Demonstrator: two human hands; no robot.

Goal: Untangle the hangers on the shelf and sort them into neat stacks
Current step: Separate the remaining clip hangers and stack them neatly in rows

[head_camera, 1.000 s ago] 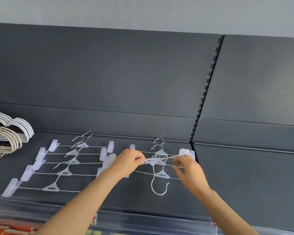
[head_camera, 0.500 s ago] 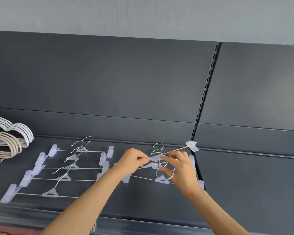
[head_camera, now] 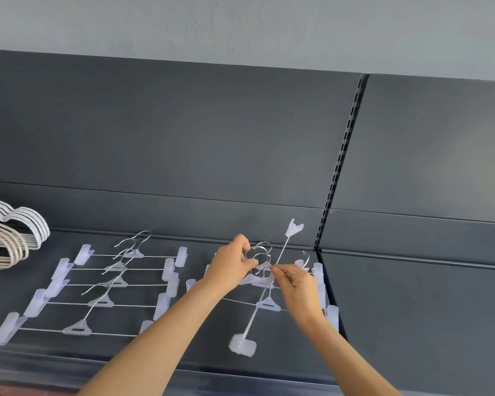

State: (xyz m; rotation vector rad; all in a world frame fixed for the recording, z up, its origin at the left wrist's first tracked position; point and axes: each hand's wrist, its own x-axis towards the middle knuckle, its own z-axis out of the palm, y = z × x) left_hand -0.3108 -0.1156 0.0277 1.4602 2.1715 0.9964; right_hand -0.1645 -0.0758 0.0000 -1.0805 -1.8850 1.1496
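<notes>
A tangle of clear clip hangers [head_camera: 269,305] lies on the dark shelf [head_camera: 412,324] in front of me. My left hand [head_camera: 230,265] pinches the metal hooks [head_camera: 259,252] of the tangle. My right hand [head_camera: 299,287] pinches the hook of one clip hanger [head_camera: 265,284] that is lifted and turned end-on, one clip up near the back panel, the other low near the shelf's front. To the left, several clip hangers [head_camera: 97,284] lie in a neat row.
White hangers [head_camera: 26,221] and beige hangers [head_camera: 5,244] are stacked at the far left. A slotted upright [head_camera: 342,158] divides the back panel. The shelf section right of the upright holds nothing in view.
My right hand has swung the lifted hanger from nearly level to steeply end-on, its near clip now hanging low at the front. My left hand shifted up onto the hooks.
</notes>
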